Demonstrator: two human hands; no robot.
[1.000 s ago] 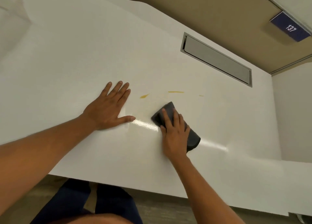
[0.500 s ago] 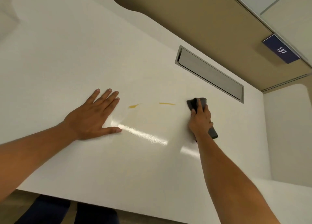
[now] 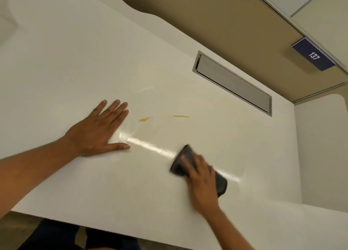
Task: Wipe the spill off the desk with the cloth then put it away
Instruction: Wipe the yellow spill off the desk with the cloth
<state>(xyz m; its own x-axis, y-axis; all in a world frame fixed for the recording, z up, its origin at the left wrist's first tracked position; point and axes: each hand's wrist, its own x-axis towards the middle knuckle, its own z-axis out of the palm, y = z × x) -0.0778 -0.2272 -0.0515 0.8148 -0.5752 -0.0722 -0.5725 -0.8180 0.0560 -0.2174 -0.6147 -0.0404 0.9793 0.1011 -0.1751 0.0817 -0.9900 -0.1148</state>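
Two thin yellow-orange spill streaks lie on the white desk (image 3: 66,65): one (image 3: 145,119) just right of my left fingertips, another (image 3: 181,116) further right. My left hand (image 3: 99,131) rests flat on the desk, fingers spread, holding nothing. My right hand (image 3: 202,184) presses a folded dark grey cloth (image 3: 183,163) onto the desk, below and to the right of the streaks and apart from them. That hand and the cloth are motion-blurred. Part of the cloth is hidden under my palm.
A grey metal cable flap (image 3: 233,84) is set into the desk at the back right. Behind it runs a tan partition wall (image 3: 216,16) with a blue sign reading 137 (image 3: 313,55). The desk's front edge (image 3: 113,229) is near my legs.
My right hand swept the cloth out to the far right near the flap, wiping away a small right-hand speck, then drew it back toward me. Left hand stayed planted; both streaks remain.
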